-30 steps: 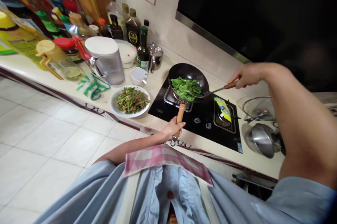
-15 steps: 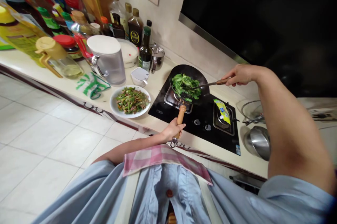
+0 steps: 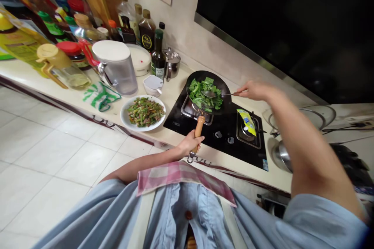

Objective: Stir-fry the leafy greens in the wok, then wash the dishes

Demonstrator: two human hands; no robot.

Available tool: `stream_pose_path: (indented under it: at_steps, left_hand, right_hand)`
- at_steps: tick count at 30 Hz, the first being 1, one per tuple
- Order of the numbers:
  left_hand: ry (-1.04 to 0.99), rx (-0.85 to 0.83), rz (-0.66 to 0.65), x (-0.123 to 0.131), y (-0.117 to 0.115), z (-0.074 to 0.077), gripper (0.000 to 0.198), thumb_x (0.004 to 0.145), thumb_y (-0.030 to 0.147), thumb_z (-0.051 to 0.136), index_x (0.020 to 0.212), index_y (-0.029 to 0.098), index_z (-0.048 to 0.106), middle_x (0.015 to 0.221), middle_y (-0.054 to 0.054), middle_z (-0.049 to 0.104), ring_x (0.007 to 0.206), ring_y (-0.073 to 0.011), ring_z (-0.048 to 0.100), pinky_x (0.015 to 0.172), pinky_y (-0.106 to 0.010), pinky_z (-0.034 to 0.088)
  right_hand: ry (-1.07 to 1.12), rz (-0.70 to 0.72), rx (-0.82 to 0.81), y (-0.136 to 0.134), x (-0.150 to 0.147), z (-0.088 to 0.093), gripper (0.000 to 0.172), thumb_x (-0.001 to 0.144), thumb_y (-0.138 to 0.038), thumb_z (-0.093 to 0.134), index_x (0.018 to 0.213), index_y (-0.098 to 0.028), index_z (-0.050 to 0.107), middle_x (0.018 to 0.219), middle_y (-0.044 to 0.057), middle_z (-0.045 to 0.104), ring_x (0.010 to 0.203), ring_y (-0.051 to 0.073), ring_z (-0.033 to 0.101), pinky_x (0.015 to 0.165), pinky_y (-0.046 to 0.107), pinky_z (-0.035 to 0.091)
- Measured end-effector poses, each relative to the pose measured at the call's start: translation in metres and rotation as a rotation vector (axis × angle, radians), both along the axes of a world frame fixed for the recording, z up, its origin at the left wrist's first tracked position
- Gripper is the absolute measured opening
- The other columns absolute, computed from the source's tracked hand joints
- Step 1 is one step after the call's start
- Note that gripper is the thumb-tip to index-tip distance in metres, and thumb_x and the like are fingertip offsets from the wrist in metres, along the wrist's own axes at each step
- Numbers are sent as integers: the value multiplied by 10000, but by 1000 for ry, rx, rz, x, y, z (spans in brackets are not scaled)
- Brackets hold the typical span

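Note:
A black wok (image 3: 223, 81) sits on the left burner of the stove (image 3: 210, 134), with chopped leafy greens (image 3: 198, 87) inside. My left hand (image 3: 191, 142) is wrapped round the wok's wooden handle (image 3: 200, 124), close to its metal end ring. At the wok's right side, my right hand (image 3: 251, 90) grips the handle of a metal spatula (image 3: 226, 94). Its rounded head lies over the greens, face up. To the left of the stove stands a white plate (image 3: 125, 122) of cooked chopped green vegetables and meat pieces (image 3: 146, 111).
A yellow packet (image 3: 246, 121) lies on the right burner. Behind the plate stand a white lidded container (image 3: 153, 83), a water pitcher (image 3: 119, 69) and many bottles (image 3: 158, 56). A metal bowl (image 3: 282, 156) and glass lid (image 3: 309, 115) are on the right. The dark range hood (image 3: 286, 27) overhangs the stove.
My right hand has moved slightly left and down, and the spatula head has shifted and turned face up among the greens. The greens are rearranged. My left hand keeps its hold.

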State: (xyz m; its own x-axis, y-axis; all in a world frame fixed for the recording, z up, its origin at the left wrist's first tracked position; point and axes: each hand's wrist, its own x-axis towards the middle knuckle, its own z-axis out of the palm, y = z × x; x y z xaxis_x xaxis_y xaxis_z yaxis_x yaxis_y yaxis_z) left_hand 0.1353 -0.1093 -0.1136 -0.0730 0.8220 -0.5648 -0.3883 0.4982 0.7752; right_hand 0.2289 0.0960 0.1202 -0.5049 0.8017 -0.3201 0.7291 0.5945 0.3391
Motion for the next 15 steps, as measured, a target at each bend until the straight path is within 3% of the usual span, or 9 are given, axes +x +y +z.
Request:
stream_pose_path:
  at_steps: [4,6,8,11,15]
  left_hand:
    - [9,-6,-7,0,0,3,250,949,219,605,1104,201,409,572,102,487,398,-71,454,430,-166,382]
    - [20,-9,-8,0,0,5,236,952,213,600,1092,200,411,576,97,495,412,-74,464,433,-167,386]
    - [34,-11,-6,0,-1,7,232,947,214,611,1073,198,416,580,94,498,424,-74,471,441,-169,393]
    - [53,-9,-11,-1,-2,9,224,945,226,617,1058,195,427,574,92,496,428,-73,474,449,-171,401]
    - [76,-19,-28,-1,-3,10,193,960,226,591,1059,191,429,559,94,489,426,-73,466,441,-171,397]
  right_hand:
    - [-129,-109,50,6,11,48,269,815,-348,744,1076,-324,806,1122,47,729,994,238,631,756,296,457]
    - [-202,-153,74,9,10,55,268,776,-290,773,1035,-344,813,1137,38,721,978,233,629,738,298,450]
    - [-253,-170,104,11,6,44,283,771,-272,778,1044,-339,811,1190,48,704,977,236,624,726,304,440]
    - [-214,-134,109,8,4,11,294,858,-300,701,1138,-328,784,1289,80,654,1022,257,610,714,316,428]
    - [-113,10,165,-5,22,-22,373,976,-277,489,1265,-339,716,1204,108,671,997,263,617,724,329,424]
